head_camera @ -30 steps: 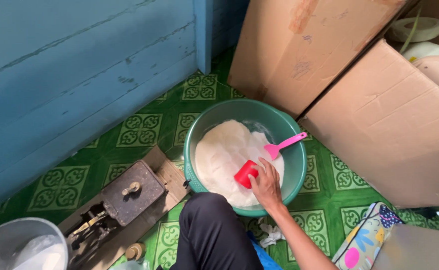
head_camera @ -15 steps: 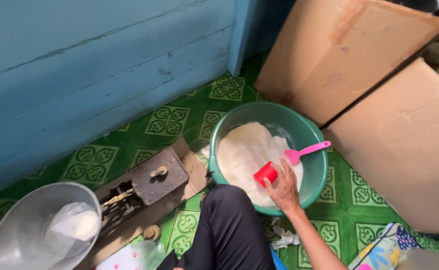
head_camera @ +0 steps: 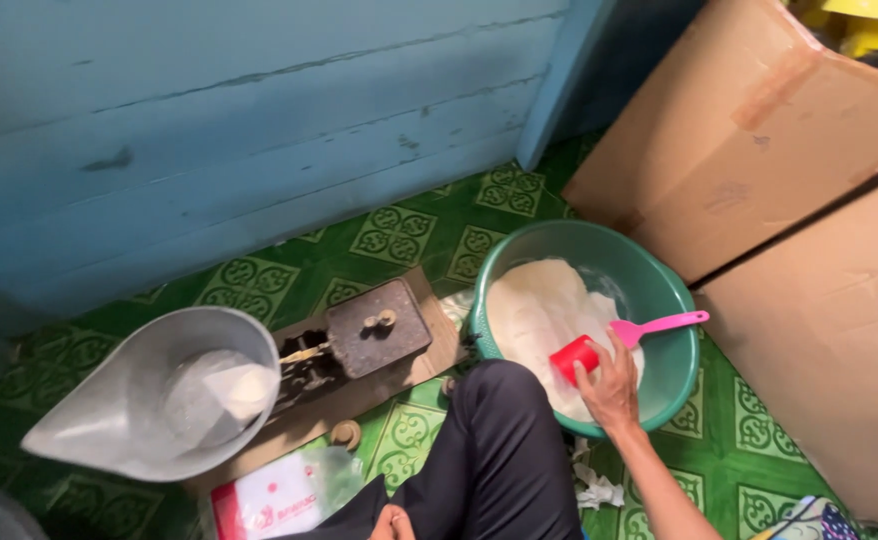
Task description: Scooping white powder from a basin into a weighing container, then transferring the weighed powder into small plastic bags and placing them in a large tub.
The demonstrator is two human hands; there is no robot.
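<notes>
My right hand (head_camera: 611, 385) grips a red scoop (head_camera: 573, 358) with a pink handle (head_camera: 664, 325). The scoop rests on white powder (head_camera: 534, 315) inside a green plastic basin (head_camera: 649, 285) on the floor. My leg in dark trousers (head_camera: 504, 450) lies just left of the basin. A small patch of skin at the bottom edge may be my left hand (head_camera: 394, 520) on that leg; too little of it shows to tell its state.
A balance scale (head_camera: 374, 330) sits on a wooden board left of the basin. Its grey metal pan (head_camera: 109, 420) holds a clear bag of white powder (head_camera: 224, 390). Cardboard boxes (head_camera: 759, 140) stand at the right, a blue plank wall (head_camera: 259, 130) behind. A red-and-white packet (head_camera: 269, 500) lies nearby.
The view has swung left and down, so the scale pan now shows fully and the basin sits further right. My right hand stays on the scoop in the basin.
</notes>
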